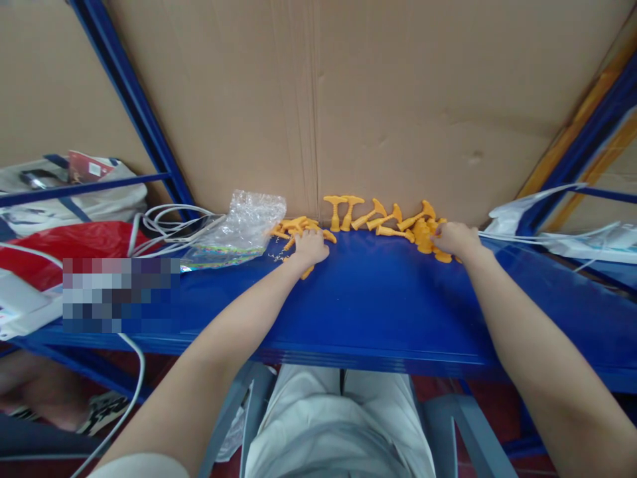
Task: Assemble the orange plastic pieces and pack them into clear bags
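Note:
My left hand (312,246) reaches into a loose pile of yellow T-handled plastic pieces (297,224) with thin metal spirals (276,256) beside it. Its fingers curl down over the pieces, and a yellow end pokes out below the palm. At the right, my right hand (455,238) has its fingers closed at a heap of yellow plastic pieces (424,238), some with flat round ends. The exact grip of both hands is partly hidden. Between them stand two upright T-shaped yellow pieces (352,212), with several tilted ones (383,216) leaning to their right.
A clear plastic bag (233,229) and coiled white cables (172,229) lie left on the blue shelf (373,305). Beyond them are a red bag (84,245) and a cloth bag (99,196). Cardboard (398,99) walls the back. White plastic wrap (522,209) lies right.

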The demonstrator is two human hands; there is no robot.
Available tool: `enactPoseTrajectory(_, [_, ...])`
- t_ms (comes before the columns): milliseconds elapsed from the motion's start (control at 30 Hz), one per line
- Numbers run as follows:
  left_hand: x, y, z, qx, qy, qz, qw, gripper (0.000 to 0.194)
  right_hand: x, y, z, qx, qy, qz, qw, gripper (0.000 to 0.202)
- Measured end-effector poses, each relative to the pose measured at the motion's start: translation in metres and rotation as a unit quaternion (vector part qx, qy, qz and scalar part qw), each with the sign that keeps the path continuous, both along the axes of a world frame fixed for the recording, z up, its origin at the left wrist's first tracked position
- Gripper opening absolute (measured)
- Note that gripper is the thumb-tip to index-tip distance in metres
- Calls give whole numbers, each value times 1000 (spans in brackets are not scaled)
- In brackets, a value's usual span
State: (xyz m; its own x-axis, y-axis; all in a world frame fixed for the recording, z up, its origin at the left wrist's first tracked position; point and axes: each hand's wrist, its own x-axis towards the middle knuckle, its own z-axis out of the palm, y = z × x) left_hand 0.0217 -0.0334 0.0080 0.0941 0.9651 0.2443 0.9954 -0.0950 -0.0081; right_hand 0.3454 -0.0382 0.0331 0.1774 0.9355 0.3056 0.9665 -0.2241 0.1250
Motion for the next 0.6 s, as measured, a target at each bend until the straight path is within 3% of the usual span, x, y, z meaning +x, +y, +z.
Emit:
enactPoseTrajectory(300, [-4,0,1,21,11,-19,1000,47,-1,0,-2,8,15,9,1000,34])
enactPoseTrajectory(467, [-2,-8,19,63,36,-32,997,43,-7,-4,1,-8,34,17,999,32])
enactPoseTrajectory(600, [1,-16,33,3,62,21,998,43,-9,-2,0,-8,37,16,999,32])
